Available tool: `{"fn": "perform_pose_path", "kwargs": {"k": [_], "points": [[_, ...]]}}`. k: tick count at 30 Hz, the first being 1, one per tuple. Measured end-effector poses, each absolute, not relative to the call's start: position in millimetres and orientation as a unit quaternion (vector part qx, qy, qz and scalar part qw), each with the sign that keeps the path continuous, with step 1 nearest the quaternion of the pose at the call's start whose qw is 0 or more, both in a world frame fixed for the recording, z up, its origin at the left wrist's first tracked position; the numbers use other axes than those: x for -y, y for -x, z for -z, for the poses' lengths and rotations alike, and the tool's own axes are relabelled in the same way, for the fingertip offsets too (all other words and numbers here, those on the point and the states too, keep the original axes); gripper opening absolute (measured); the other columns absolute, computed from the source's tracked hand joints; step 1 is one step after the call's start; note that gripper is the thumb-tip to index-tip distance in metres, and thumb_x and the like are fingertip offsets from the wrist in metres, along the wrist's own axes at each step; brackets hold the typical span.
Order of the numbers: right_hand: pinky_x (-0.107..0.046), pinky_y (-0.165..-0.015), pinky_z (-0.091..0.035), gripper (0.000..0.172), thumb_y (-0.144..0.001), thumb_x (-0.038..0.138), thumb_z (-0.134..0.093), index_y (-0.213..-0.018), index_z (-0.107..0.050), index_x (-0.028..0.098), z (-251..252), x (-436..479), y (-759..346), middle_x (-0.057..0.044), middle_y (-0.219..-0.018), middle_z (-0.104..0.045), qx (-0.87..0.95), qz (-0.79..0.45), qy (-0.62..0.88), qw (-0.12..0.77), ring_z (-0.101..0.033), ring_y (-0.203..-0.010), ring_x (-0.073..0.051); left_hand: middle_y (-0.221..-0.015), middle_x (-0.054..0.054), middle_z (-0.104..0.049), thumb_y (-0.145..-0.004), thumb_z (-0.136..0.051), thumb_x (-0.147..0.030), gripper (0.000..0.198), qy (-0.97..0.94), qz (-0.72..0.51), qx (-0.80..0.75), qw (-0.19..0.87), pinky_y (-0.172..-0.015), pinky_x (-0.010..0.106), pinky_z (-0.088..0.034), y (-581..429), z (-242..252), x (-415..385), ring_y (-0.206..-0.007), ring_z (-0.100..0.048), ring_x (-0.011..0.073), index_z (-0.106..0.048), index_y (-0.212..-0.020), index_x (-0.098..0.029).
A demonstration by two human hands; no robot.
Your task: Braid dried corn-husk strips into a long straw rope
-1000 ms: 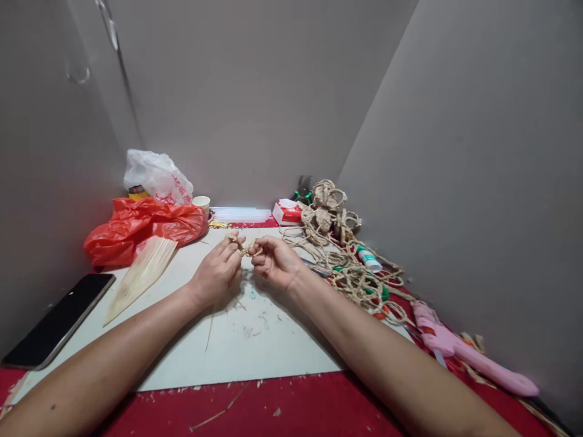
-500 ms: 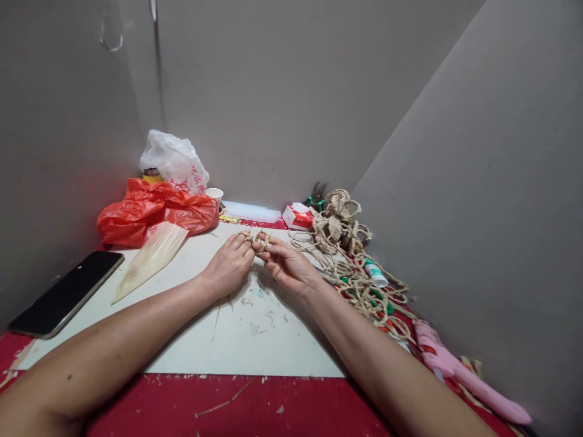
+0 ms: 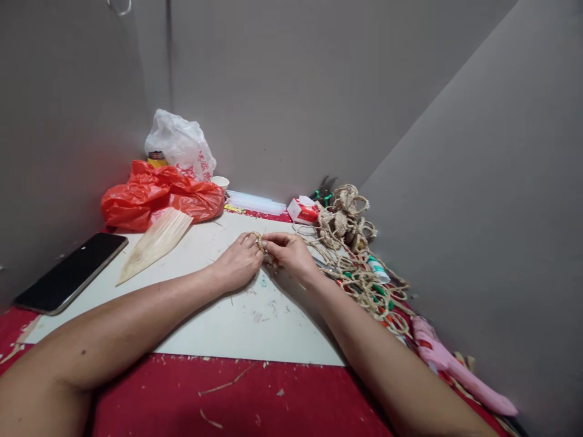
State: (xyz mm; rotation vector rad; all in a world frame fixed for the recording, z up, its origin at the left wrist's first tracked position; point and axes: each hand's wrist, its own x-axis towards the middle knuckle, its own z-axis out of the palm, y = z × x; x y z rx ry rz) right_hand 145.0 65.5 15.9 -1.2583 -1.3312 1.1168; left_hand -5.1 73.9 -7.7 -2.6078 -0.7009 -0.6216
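Note:
A small loop of braided straw cord (image 3: 259,241) sits between my two hands, over the far middle of the white board (image 3: 218,331). My left hand (image 3: 240,262), back upward, has its fingers closed on the cord's left side. From the right, my right hand (image 3: 291,255) pinches the same cord between thumb and fingertips. The rest of the cord is hidden behind the fingers. To the left of my left hand a pale dried husk leaf (image 3: 155,246) lies flat on the board.
Tangled braided cord (image 3: 364,285) spreads along the right, near a pink glue gun (image 3: 460,367). A black phone (image 3: 70,273) lies left. Behind are a red plastic bag (image 3: 159,194), a white bag (image 3: 180,142), a paper cup (image 3: 220,182), clear sticks (image 3: 257,202) and a red-white box (image 3: 303,210).
My right hand has turned from palm partly showing to back upward, and its fingers have drawn in to the cord beside my left hand. The camera view has shifted slightly.

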Motion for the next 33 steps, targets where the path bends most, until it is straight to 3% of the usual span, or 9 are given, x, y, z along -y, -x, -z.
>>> {"fn": "perform_pose_path", "kwargs": {"k": [5,9,16,19,23,25,28,33], "points": [[-0.017,-0.033,-0.03,0.008,-0.064,0.021,-0.059,-0.063,-0.054,0.015,-10,-70,-146,0.006,-0.046,-0.046,0.612,-0.412,0.539,0.406,-0.038,-0.037,-0.005,-0.084,0.016,-0.065,-0.082,-0.047,-0.014,0.018,0.937,0.192,0.226,0.182,-0.095,0.045,-0.033,5,10,-70,-0.099,-0.053,0.0263,-0.063,-0.078,-0.008],[-0.018,-0.033,-0.03,0.007,-0.063,0.018,-0.05,-0.056,-0.047,0.017,-15,-73,-156,0.005,-0.041,-0.045,0.593,-0.429,0.573,0.368,-0.039,-0.035,-0.007,-0.084,0.012,-0.063,-0.083,-0.046,-0.015,0.016,0.945,0.185,0.218,0.158,-0.098,0.043,-0.031,5,7,-71,-0.09,-0.054,0.0217,-0.061,-0.082,-0.01],[-0.018,-0.035,-0.024,0.008,-0.056,0.017,-0.051,-0.05,-0.045,0.016,-26,-78,-166,0.005,-0.039,-0.04,0.481,-0.481,0.57,0.461,-0.035,-0.036,-0.005,-0.075,0.008,-0.057,-0.079,-0.044,-0.008,0.013,0.936,0.238,0.23,0.119,-0.08,0.035,-0.043,5,-2,-77,-0.078,-0.051,0.019,-0.057,-0.075,-0.012],[-0.018,-0.035,-0.024,0.008,-0.056,0.017,-0.051,-0.052,-0.044,0.017,-28,-77,-164,0.006,-0.039,-0.04,0.48,-0.47,0.574,0.469,-0.036,-0.036,-0.005,-0.084,0.011,-0.057,-0.08,-0.045,-0.01,0.013,0.924,0.278,0.227,0.13,-0.084,0.038,-0.044,7,-5,-75,-0.089,-0.051,0.0213,-0.057,-0.077,-0.012],[-0.017,-0.037,-0.027,0.009,-0.058,0.019,-0.056,-0.058,-0.048,0.016,-37,-70,-172,0.006,-0.042,-0.044,0.548,-0.525,0.53,0.378,-0.038,-0.037,-0.005,-0.119,0.016,-0.05,-0.08,-0.045,-0.011,0.014,0.923,0.317,0.177,0.123,-0.096,0.045,-0.039,11,-9,-68,-0.12,-0.039,0.0267,-0.057,-0.088,-0.011],[-0.016,-0.038,-0.03,0.01,-0.057,0.019,-0.058,-0.063,-0.051,0.015,-41,-66,-177,0.005,-0.045,-0.049,0.579,-0.537,0.515,0.333,-0.042,-0.039,-0.005,-0.129,0.017,-0.044,-0.078,-0.044,-0.009,0.02,0.936,0.31,0.139,0.089,-0.098,0.044,-0.039,11,-10,-65,-0.124,-0.036,0.0254,-0.055,-0.095,-0.011],[-0.017,-0.041,-0.034,0.012,-0.056,0.016,-0.059,-0.066,-0.053,0.014,-44,-63,-181,0.004,-0.048,-0.053,0.607,-0.527,0.512,0.304,-0.047,-0.042,-0.006,-0.128,0.018,-0.045,-0.077,-0.042,-0.006,0.026,0.948,0.298,0.109,0.033,-0.096,0.042,-0.041,11,-10,-63,-0.119,-0.041,0.0225,-0.053,-0.1,-0.011],[-0.017,-0.04,-0.031,0.009,-0.058,0.019,-0.06,-0.062,-0.054,0.013,-45,-64,-178,0.004,-0.047,-0.051,0.599,-0.498,0.505,0.372,-0.044,-0.04,-0.005,-0.109,0.014,-0.053,-0.081,-0.041,-0.011,0.014,0.933,0.316,0.17,-0.011,-0.087,0.038,-0.045,12,-11,-67,-0.102,-0.048,0.0204,-0.055,-0.084,-0.013]]}}
